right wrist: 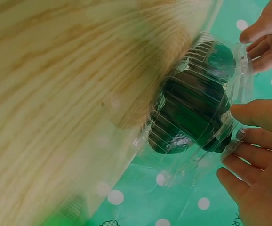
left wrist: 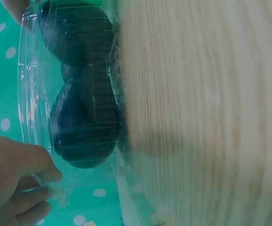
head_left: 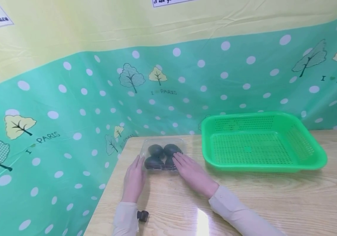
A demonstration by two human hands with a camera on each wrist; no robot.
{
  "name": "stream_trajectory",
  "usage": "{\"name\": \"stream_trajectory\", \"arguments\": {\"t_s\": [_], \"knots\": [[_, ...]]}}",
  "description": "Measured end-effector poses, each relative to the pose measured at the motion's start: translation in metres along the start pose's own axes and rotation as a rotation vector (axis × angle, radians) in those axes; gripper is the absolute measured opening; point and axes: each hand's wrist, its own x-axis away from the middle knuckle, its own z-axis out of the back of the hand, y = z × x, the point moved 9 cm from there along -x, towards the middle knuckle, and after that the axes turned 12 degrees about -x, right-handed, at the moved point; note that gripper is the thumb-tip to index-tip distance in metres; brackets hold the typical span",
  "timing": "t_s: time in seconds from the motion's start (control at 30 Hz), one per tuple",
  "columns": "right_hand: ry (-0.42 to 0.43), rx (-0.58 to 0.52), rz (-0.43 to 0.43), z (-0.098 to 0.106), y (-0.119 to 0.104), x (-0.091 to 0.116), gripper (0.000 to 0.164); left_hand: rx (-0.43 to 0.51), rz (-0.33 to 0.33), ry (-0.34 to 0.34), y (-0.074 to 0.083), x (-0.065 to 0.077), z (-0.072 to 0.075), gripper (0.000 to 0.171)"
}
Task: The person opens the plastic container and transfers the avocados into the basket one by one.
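Observation:
A clear plastic clamshell box sits at the left end of the table, with several dark oval fruits that look like avocados inside. My left hand grips the box's near left corner, thumb above the rim and fingers curled beneath it in the left wrist view. At the opposite side, my right hand pinches the rim between thumb and fingers. The right wrist view shows the fruits through the ribbed wall, with both hands along one edge.
A green perforated plastic basket stands right of the box on the wooden table. A green dotted cloth hangs behind and along the left side. A small black object shows at the left cuff.

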Motion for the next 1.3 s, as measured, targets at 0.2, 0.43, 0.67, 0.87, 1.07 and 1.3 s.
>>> {"name": "stream_trajectory", "arguments": {"t_s": [0.2,0.43,0.67,0.87,1.07,1.3], "knots": [[0.044,0.047,0.028,0.004,-0.005,-0.008,0.045,-0.002,0.013,0.025,0.000,-0.001,0.002,0.058],[0.135,0.066,0.061,0.007,-0.007,-0.012,0.037,0.009,0.040,0.014,0.000,-0.005,0.005,0.055],[0.199,0.130,0.061,0.006,-0.008,-0.017,0.034,0.011,0.067,-0.026,-0.004,-0.007,0.004,0.055],[0.227,0.171,0.076,0.008,-0.014,-0.020,0.024,-0.014,0.027,0.041,-0.003,-0.005,0.006,0.054],[0.233,0.216,0.089,0.008,-0.019,-0.023,0.023,-0.045,-0.038,0.091,0.000,-0.005,0.004,0.055],[0.224,0.318,0.031,0.003,-0.026,-0.029,0.023,-0.066,-0.112,0.170,0.006,-0.007,0.009,0.049]]}}
